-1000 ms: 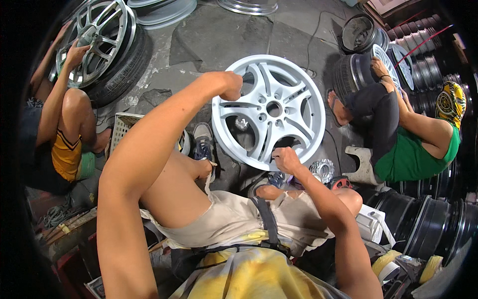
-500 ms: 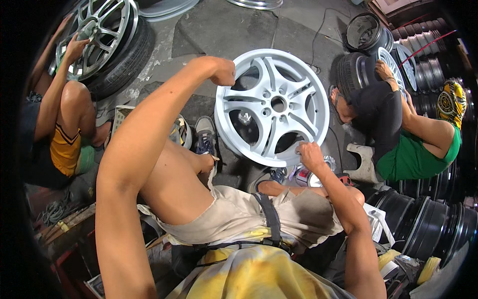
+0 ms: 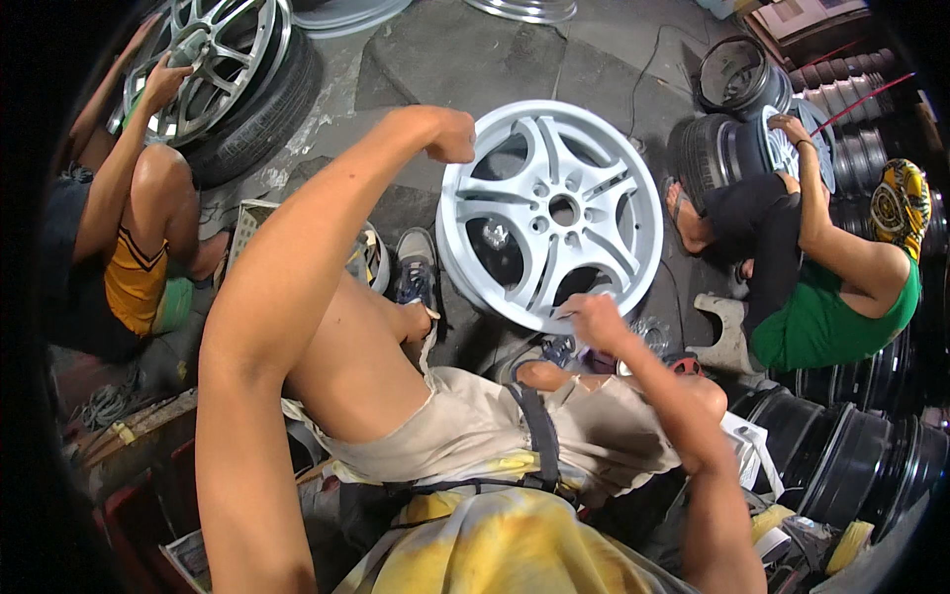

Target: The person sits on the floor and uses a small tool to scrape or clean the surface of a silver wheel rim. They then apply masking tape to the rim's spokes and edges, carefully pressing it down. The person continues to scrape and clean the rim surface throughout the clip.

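Observation:
A pale grey alloy wheel rim [image 3: 556, 176] is tilted up in front of my legs, with double spokes, a round centre bore and bolt holes around it. My left hand [image 3: 453, 136] is closed at its upper left edge, fingers curled over the outer lip and partly hidden. At the lower edge, my right hand [image 3: 599, 323] is bent with its fingertips pinched together against or just over the lip. Something small and thin seems to be in that pinch, but motion blur hides what it is.
At left a person handles a silver wheel [image 3: 223, 64] above a black tyre [image 3: 262, 124]. On the right another person in green holds a pale wheel [image 3: 782, 144] by a tyre [image 3: 705, 158]. Dark rims [image 3: 841, 445] are stacked at right. A cable [image 3: 648, 69] crosses the floor.
My right hand has moved left along the wheel's lower edge. The left hand keeps its place on the upper left lip. The person at right has raised an arm over their wheel.

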`<state>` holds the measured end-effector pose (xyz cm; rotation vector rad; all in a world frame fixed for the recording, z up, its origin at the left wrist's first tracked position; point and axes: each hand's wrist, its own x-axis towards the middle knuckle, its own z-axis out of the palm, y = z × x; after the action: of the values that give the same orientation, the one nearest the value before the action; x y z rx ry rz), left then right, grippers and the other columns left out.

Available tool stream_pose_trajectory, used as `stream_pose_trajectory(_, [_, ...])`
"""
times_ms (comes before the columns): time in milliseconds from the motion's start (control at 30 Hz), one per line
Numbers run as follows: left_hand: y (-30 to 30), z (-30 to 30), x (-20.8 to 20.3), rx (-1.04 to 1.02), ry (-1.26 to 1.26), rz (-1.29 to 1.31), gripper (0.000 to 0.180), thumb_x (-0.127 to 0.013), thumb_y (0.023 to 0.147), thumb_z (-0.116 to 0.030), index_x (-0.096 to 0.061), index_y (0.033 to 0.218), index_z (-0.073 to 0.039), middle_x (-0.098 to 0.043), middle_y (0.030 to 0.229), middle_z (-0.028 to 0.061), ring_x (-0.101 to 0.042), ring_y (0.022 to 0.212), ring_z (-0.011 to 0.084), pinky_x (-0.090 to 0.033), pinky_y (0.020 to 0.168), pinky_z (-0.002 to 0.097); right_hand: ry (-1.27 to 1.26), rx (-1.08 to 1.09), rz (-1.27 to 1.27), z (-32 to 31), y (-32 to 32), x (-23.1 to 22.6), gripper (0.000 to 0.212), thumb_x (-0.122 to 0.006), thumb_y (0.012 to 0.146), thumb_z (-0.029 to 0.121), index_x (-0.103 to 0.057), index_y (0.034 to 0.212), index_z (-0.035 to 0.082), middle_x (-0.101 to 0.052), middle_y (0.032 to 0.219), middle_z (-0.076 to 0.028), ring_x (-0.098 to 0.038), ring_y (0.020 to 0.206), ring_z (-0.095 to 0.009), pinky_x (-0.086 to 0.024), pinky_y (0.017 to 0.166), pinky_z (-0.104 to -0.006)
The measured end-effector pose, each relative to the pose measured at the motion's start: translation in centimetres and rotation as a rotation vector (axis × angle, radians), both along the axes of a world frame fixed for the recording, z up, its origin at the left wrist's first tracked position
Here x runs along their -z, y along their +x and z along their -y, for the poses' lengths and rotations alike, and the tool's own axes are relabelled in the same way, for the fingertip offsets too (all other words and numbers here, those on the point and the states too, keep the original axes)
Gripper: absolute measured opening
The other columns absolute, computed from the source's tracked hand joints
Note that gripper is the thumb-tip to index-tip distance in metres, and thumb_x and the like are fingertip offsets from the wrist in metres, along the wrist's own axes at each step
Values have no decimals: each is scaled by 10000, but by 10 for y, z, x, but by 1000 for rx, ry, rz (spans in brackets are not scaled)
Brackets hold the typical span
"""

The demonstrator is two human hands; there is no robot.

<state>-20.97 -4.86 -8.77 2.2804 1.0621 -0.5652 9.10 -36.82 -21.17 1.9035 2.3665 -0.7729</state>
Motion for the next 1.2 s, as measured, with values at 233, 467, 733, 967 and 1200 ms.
stream_pose_trajectory(233, [-2, -2, 7, -10, -16, -15, 370, -597, 897, -299, -754, 1168, -100, -755, 1090, 178, -715, 1009, 335, -528, 888, 445, 43, -229, 502, -10, 22, 4, 176, -619, 850, 159, -782, 914, 172, -740, 891, -62, -730, 853, -252, -488, 844, -520])
stream_pose_trajectory(467, [2, 1, 8, 4, -6, 18, 368, -610, 891, -303, -755, 1157, -95, -755, 1089, 181, -714, 1019, 339, -529, 893, 450, -37, -192, 562, -13, 56, -9, 128, -669, 798, 124, -760, 886, 102, -731, 898, -119, -724, 834, -310, -508, 799, -503])
stream_pose_trajectory(733, [-4, -7, 16, 23, -2, 10, 377, -618, 885, -313, -756, 1159, -94, -753, 1104, 183, -709, 1044, 357, -532, 908, 447, 277, -105, 348, 33, 51, -33, 291, -580, 805, -5, -762, 1031, 21, -749, 1057, -168, -725, 916, -325, -579, 795, -460])
stream_pose_trajectory(967, [22, 27, -6, 56, 74, -5, 362, -629, 852, -246, -765, 1119, -43, -752, 1093, 211, -727, 1011, 363, -559, 889, 466, 183, -89, 123, 23, -2, -21, 171, -568, 846, 77, -734, 875, 53, -713, 847, -184, -712, 776, -354, -482, 893, -499])
stream_pose_trajectory(1200, [46, 97, 44, 379, 128, -175, 342, -734, 782, -155, -783, 1117, -103, -753, 1166, 144, -717, 1113, 308, -585, 905, 433, -80, 18, 333, 5, -7, 3, 138, -604, 865, 114, -739, 884, 91, -720, 1004, -128, -720, 917, -302, -527, 847, -498])
